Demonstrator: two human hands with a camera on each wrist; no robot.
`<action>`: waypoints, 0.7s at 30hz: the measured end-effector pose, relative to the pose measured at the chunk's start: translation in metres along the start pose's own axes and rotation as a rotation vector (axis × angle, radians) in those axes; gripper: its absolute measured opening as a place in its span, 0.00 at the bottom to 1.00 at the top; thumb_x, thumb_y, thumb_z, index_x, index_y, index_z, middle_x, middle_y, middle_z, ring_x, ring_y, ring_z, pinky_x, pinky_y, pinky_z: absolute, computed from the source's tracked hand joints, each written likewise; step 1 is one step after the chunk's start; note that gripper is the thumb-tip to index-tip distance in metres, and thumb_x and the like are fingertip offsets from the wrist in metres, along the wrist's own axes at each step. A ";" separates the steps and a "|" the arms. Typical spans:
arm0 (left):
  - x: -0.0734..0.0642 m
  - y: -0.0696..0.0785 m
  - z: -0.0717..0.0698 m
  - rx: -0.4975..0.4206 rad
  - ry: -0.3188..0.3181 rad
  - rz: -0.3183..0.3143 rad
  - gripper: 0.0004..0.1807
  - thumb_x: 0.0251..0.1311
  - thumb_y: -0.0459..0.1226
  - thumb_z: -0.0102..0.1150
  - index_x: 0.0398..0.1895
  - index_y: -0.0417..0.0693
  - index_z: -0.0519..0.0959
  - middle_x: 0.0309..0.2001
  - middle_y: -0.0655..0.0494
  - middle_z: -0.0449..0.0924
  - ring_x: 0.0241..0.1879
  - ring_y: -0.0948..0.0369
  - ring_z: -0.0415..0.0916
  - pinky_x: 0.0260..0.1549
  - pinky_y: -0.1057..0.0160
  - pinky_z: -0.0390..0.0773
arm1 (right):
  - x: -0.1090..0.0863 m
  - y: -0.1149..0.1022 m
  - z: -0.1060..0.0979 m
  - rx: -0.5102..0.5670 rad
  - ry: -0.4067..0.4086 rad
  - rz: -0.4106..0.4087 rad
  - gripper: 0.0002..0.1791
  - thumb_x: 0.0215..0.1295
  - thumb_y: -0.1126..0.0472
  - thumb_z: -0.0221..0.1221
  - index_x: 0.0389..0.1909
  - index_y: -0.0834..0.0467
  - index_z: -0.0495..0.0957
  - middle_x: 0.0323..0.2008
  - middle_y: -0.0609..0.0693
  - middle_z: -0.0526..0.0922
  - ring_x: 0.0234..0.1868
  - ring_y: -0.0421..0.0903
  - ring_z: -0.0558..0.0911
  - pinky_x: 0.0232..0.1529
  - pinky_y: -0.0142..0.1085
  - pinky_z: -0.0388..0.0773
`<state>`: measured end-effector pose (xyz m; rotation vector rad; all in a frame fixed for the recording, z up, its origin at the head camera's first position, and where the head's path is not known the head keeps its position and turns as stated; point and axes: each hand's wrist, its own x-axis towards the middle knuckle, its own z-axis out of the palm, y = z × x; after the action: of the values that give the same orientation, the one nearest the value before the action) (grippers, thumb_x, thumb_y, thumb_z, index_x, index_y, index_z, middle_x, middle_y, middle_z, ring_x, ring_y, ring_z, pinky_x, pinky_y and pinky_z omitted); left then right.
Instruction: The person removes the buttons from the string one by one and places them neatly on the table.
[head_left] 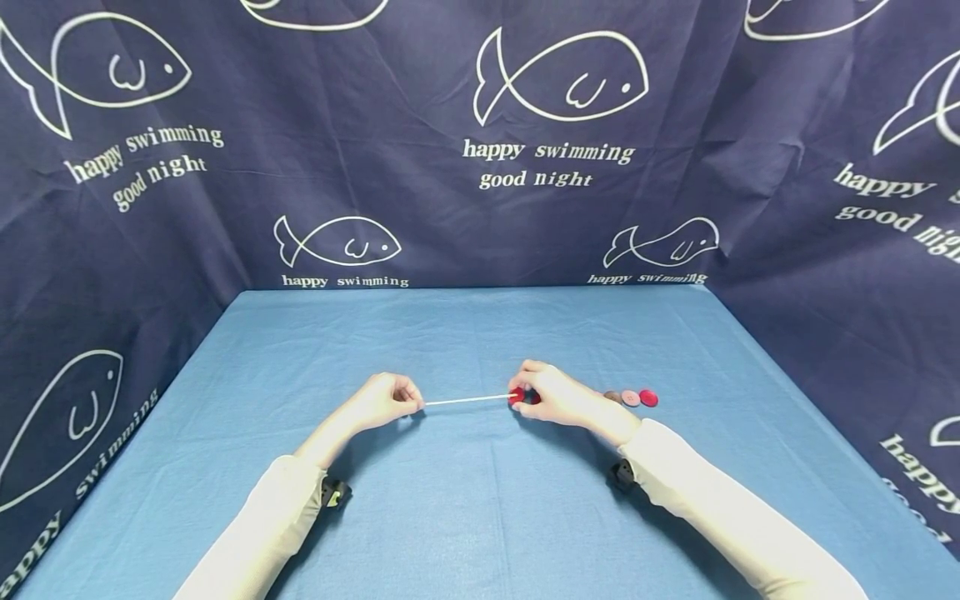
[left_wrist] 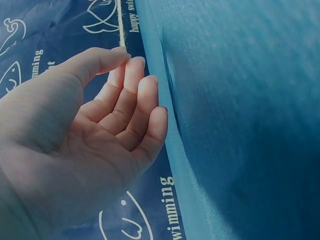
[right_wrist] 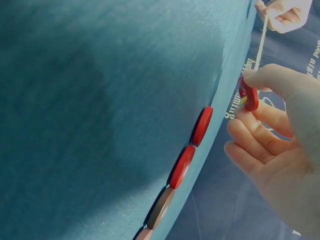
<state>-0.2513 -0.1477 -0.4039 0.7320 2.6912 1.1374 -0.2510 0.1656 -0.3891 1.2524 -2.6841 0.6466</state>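
Observation:
A white string point(head_left: 467, 400) runs almost level and taut between the two hands, over the blue cloth. My left hand point(head_left: 387, 399) pinches one end of it between thumb and index fingertip; in the left wrist view the other fingers are loosely bent. My right hand point(head_left: 555, 396) pinches a red button point(right_wrist: 251, 93) at the string's other end. A short pale yellowish bit shows at the button's face in the right wrist view, where the string meets its far side. Beneath the right hand, another red button point(right_wrist: 202, 126) lies on the cloth.
More buttons lie in a row on the blue-covered table point(head_left: 465, 517): a brown button point(head_left: 612, 396), a pink button point(head_left: 630, 398) and a red button point(head_left: 648, 398), to the right of the right hand. A dark curtain point(head_left: 450, 208) with white fish drawings stands behind the table.

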 end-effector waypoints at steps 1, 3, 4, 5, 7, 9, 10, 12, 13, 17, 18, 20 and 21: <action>0.000 0.000 0.000 0.000 -0.001 0.000 0.02 0.53 0.32 0.61 0.27 0.43 0.82 0.23 0.59 0.79 0.22 0.68 0.71 0.26 0.70 0.69 | 0.000 0.000 0.000 0.001 -0.001 0.003 0.09 0.53 0.64 0.63 0.36 0.61 0.80 0.30 0.50 0.74 0.29 0.44 0.73 0.31 0.28 0.69; 0.000 0.000 0.000 -0.003 -0.002 0.001 0.02 0.52 0.32 0.60 0.27 0.43 0.82 0.23 0.59 0.79 0.22 0.68 0.71 0.26 0.70 0.69 | 0.000 0.000 0.000 0.012 -0.006 0.014 0.09 0.53 0.64 0.63 0.35 0.61 0.81 0.30 0.50 0.73 0.29 0.43 0.72 0.31 0.27 0.69; 0.000 0.000 0.000 -0.004 -0.003 0.001 0.02 0.52 0.32 0.60 0.28 0.43 0.82 0.23 0.59 0.80 0.22 0.68 0.71 0.26 0.70 0.69 | 0.000 -0.001 -0.001 0.017 -0.011 0.022 0.08 0.53 0.64 0.63 0.35 0.61 0.81 0.30 0.49 0.73 0.29 0.43 0.72 0.31 0.27 0.68; 0.000 0.000 0.000 -0.003 -0.004 0.001 0.02 0.52 0.32 0.60 0.28 0.43 0.82 0.23 0.59 0.80 0.22 0.68 0.71 0.26 0.70 0.69 | 0.000 -0.001 -0.001 0.022 -0.016 0.028 0.08 0.53 0.64 0.63 0.35 0.60 0.81 0.29 0.49 0.73 0.29 0.43 0.72 0.30 0.27 0.68; 0.000 0.000 0.000 0.000 -0.004 0.002 0.02 0.52 0.32 0.60 0.28 0.43 0.82 0.23 0.59 0.80 0.22 0.68 0.71 0.27 0.70 0.69 | -0.001 0.000 -0.001 0.034 -0.028 0.043 0.07 0.53 0.64 0.63 0.34 0.60 0.80 0.29 0.49 0.72 0.29 0.42 0.71 0.30 0.27 0.68; -0.001 0.000 0.000 0.004 -0.004 0.005 0.03 0.52 0.32 0.60 0.28 0.44 0.82 0.23 0.59 0.80 0.22 0.68 0.71 0.27 0.70 0.69 | -0.001 -0.001 -0.001 0.040 -0.035 0.051 0.07 0.53 0.65 0.63 0.34 0.60 0.80 0.30 0.49 0.72 0.29 0.41 0.72 0.31 0.27 0.69; -0.001 0.000 0.000 0.006 -0.004 0.005 0.03 0.52 0.32 0.60 0.28 0.44 0.82 0.23 0.59 0.80 0.22 0.68 0.71 0.27 0.70 0.69 | -0.001 -0.001 -0.001 0.041 -0.037 0.051 0.07 0.53 0.65 0.63 0.34 0.60 0.80 0.30 0.49 0.72 0.29 0.41 0.72 0.31 0.27 0.69; -0.001 0.000 0.000 0.011 -0.003 0.008 0.03 0.52 0.32 0.60 0.28 0.44 0.82 0.23 0.59 0.80 0.22 0.68 0.71 0.27 0.70 0.69 | -0.002 -0.001 -0.001 0.044 -0.038 0.049 0.08 0.52 0.66 0.63 0.34 0.61 0.80 0.30 0.50 0.72 0.29 0.41 0.73 0.31 0.27 0.70; -0.001 0.000 0.000 0.014 -0.003 0.010 0.03 0.52 0.32 0.59 0.28 0.44 0.82 0.23 0.59 0.80 0.22 0.68 0.71 0.27 0.70 0.69 | -0.002 -0.001 -0.001 0.045 -0.037 0.046 0.08 0.52 0.66 0.63 0.34 0.61 0.80 0.30 0.50 0.73 0.29 0.42 0.73 0.30 0.27 0.70; -0.001 0.000 0.000 0.019 -0.002 0.015 0.03 0.52 0.32 0.60 0.28 0.44 0.82 0.23 0.59 0.80 0.22 0.68 0.71 0.27 0.70 0.69 | -0.002 0.000 -0.001 0.049 -0.037 0.041 0.08 0.51 0.68 0.63 0.35 0.62 0.80 0.30 0.51 0.72 0.29 0.42 0.73 0.30 0.26 0.70; -0.001 0.000 0.000 0.018 -0.002 0.015 0.03 0.52 0.32 0.60 0.28 0.44 0.82 0.23 0.59 0.80 0.22 0.69 0.71 0.27 0.70 0.69 | -0.001 0.000 -0.001 0.047 -0.038 0.039 0.08 0.51 0.68 0.63 0.35 0.62 0.80 0.30 0.51 0.72 0.29 0.42 0.73 0.30 0.26 0.70; -0.001 0.000 0.000 0.017 -0.002 0.012 0.02 0.52 0.33 0.60 0.28 0.44 0.82 0.23 0.59 0.80 0.22 0.68 0.71 0.27 0.70 0.69 | -0.001 0.001 -0.001 0.049 -0.042 0.040 0.08 0.52 0.68 0.63 0.35 0.62 0.80 0.30 0.51 0.72 0.29 0.41 0.73 0.30 0.26 0.70; -0.001 0.000 0.000 0.017 -0.002 0.010 0.02 0.52 0.33 0.60 0.27 0.44 0.82 0.23 0.59 0.80 0.22 0.68 0.71 0.27 0.70 0.69 | -0.001 0.001 -0.001 0.051 -0.044 0.041 0.08 0.51 0.68 0.63 0.35 0.62 0.80 0.30 0.51 0.72 0.29 0.41 0.73 0.30 0.26 0.70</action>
<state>-0.2505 -0.1482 -0.4038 0.7501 2.7019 1.1170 -0.2509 0.1670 -0.3885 1.2405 -2.7522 0.7050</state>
